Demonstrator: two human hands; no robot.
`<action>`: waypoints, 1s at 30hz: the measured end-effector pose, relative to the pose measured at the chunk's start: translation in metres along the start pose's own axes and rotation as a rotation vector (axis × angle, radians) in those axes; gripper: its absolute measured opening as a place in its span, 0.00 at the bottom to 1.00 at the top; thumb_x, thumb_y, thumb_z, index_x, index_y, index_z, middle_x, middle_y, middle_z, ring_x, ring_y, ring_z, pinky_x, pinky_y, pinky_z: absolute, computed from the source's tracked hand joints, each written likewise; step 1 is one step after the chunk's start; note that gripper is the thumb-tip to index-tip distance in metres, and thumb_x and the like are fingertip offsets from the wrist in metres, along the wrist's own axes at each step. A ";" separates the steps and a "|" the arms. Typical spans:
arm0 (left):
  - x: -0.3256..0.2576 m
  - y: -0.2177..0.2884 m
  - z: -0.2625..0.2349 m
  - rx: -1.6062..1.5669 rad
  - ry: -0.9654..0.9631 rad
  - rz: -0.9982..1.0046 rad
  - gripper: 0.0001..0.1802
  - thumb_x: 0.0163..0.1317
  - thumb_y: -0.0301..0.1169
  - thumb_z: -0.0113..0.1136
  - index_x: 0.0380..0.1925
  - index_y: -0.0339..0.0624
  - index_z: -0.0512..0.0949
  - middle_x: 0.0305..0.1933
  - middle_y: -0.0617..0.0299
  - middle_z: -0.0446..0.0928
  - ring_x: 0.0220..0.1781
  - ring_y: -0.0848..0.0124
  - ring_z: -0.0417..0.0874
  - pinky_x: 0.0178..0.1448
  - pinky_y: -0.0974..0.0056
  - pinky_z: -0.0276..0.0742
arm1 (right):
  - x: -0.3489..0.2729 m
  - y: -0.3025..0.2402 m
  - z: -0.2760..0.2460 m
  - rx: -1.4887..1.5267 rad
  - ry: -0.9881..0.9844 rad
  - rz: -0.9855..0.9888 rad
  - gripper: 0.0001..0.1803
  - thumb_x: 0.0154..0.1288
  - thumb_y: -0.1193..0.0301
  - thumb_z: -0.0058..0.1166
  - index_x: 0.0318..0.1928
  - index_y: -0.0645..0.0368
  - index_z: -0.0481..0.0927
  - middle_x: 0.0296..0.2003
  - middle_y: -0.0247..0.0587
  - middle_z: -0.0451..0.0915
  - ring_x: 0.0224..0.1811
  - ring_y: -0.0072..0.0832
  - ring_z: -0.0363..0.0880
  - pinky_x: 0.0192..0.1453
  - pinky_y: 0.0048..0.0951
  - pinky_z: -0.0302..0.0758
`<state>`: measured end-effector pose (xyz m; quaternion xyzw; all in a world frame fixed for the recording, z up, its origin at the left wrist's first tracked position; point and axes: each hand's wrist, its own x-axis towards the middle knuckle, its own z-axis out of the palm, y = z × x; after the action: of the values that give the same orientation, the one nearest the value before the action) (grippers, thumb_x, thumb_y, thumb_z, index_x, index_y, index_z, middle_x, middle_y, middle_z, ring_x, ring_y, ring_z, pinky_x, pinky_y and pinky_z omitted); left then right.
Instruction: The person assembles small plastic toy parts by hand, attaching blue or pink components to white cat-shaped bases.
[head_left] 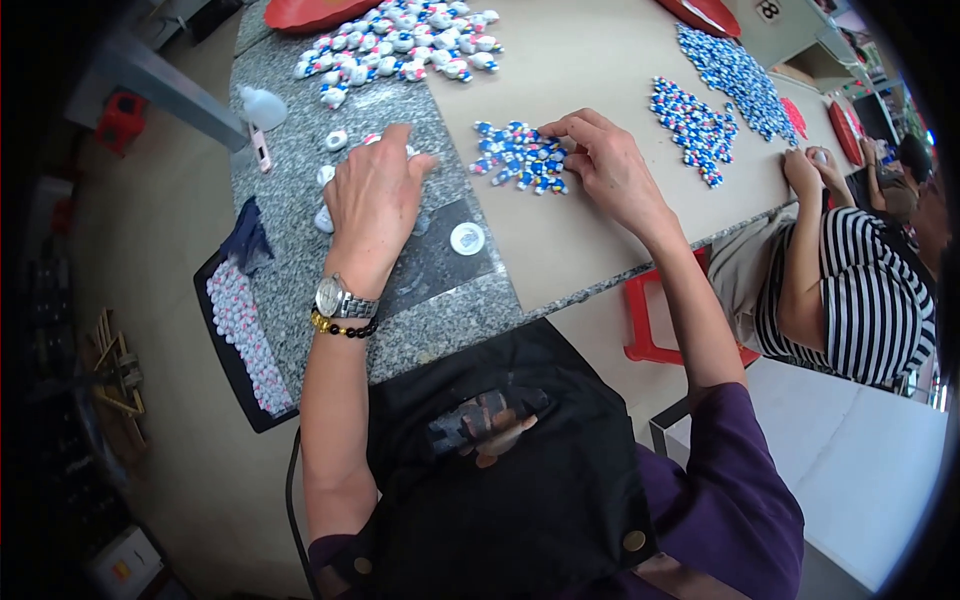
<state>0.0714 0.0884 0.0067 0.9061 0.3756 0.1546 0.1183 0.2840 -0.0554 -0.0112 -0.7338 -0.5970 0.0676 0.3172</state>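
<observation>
My left hand [375, 195], with a metal watch [328, 296] and a beaded bracelet [345, 327] on its wrist, hovers palm down over white rounded pieces [337, 140]. Its thumb and forefinger are spread apart; the other fingers are partly hidden behind it. At the right edge of a small cluster of blue-and-white pieces [515, 155], my right hand [610, 170] reaches in with bent fingers, forefinger and thumb apart. I see nothing held between them. A round white disc [467, 239] lies on a dark plate [440, 265] near my left wrist.
Larger white pieces [405, 40] are heaped at the back. More blue-and-white pieces [695, 130] lie to the right. A black tray [235, 350] of white-and-pink pieces flanks the left table edge, with a white bottle [262, 107] farther back. A person in stripes [855, 290] works at right.
</observation>
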 end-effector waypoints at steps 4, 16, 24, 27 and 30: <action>-0.010 -0.018 -0.014 -0.136 0.075 -0.139 0.22 0.61 0.40 0.62 0.51 0.39 0.78 0.33 0.46 0.83 0.37 0.46 0.84 0.40 0.47 0.76 | -0.001 -0.001 0.001 -0.093 -0.049 -0.115 0.21 0.52 0.88 0.53 0.48 0.61 0.80 0.42 0.46 0.78 0.44 0.41 0.79 0.47 0.37 0.77; -0.027 -0.076 -0.005 0.013 0.085 0.010 0.51 0.49 0.49 0.71 0.69 0.37 0.59 0.67 0.44 0.65 0.66 0.46 0.65 0.70 0.52 0.58 | -0.008 -0.008 0.005 -0.203 0.063 -0.041 0.10 0.56 0.82 0.53 0.40 0.63 0.79 0.39 0.52 0.75 0.44 0.47 0.77 0.50 0.41 0.74; 0.003 -0.098 0.010 -0.021 0.075 0.234 0.40 0.38 0.38 0.76 0.53 0.38 0.72 0.52 0.47 0.75 0.56 0.48 0.71 0.63 0.52 0.65 | -0.017 0.010 0.027 -0.232 0.148 -0.056 0.10 0.56 0.81 0.47 0.38 0.63 0.77 0.39 0.51 0.71 0.46 0.48 0.70 0.52 0.40 0.71; -0.013 -0.084 -0.001 -0.050 0.067 0.244 0.32 0.41 0.34 0.74 0.47 0.37 0.73 0.46 0.49 0.75 0.52 0.50 0.71 0.59 0.52 0.66 | -0.022 -0.001 0.020 -0.230 0.120 0.018 0.13 0.58 0.79 0.47 0.45 0.63 0.73 0.41 0.50 0.70 0.47 0.45 0.69 0.52 0.38 0.72; -0.014 -0.077 0.000 -0.079 0.079 0.363 0.23 0.44 0.30 0.71 0.40 0.37 0.73 0.41 0.51 0.73 0.47 0.52 0.69 0.53 0.52 0.66 | -0.028 0.006 0.014 -0.195 0.229 0.036 0.14 0.58 0.79 0.48 0.46 0.63 0.74 0.40 0.49 0.71 0.46 0.44 0.70 0.50 0.37 0.73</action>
<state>0.0123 0.1312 -0.0215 0.9468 0.2040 0.2235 0.1093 0.2742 -0.0767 -0.0332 -0.7746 -0.5475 -0.0691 0.3091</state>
